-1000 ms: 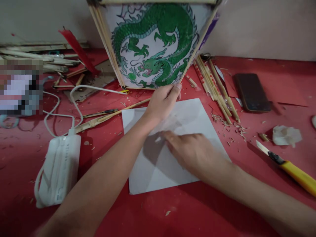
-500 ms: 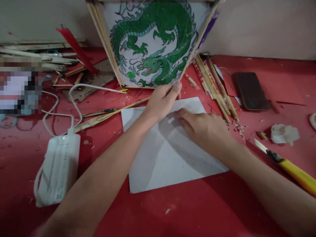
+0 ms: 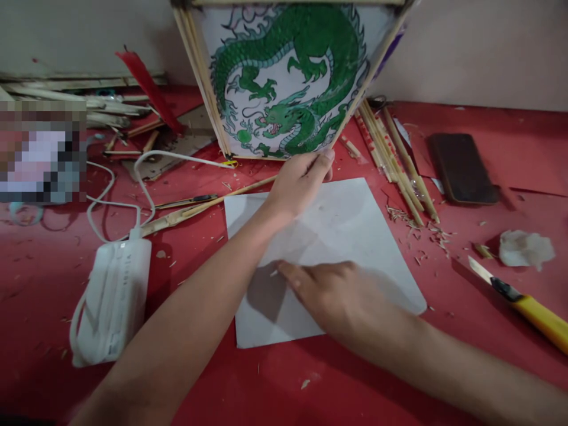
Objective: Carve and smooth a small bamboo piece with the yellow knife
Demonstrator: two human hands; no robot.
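At the panel's [image 3: 288,89] bottom edge, our left hand [image 3: 299,183] lay with its grip unclear; our right hand [image 3: 332,290] pinched a white bit [image 3: 274,273] near the paper's [image 3: 355,231] left edge.

Sheet [image 3: 350,225]: greyish white, faint grey smudges. Bit [image 3: 274,273] over sheet's left half: white. Table [image 3: 266,396] under sheet: red throughout. Panel [image 3: 295,86] behind sheet: green scaled dragon, dark outlines, paler banded belly, white ground; pale tan frame [image 3: 200,77]. Candle [image 3: 153,93], behind sheet, to left: red. Power bank [image 3: 116,296], left of sheet: white, grey lettering. Right of sheet: knife [image 3: 526,305], yellow handle, black collar; phone [image 3: 464,168], blackish; sticks [image 3: 390,157], tan, some red-patched.
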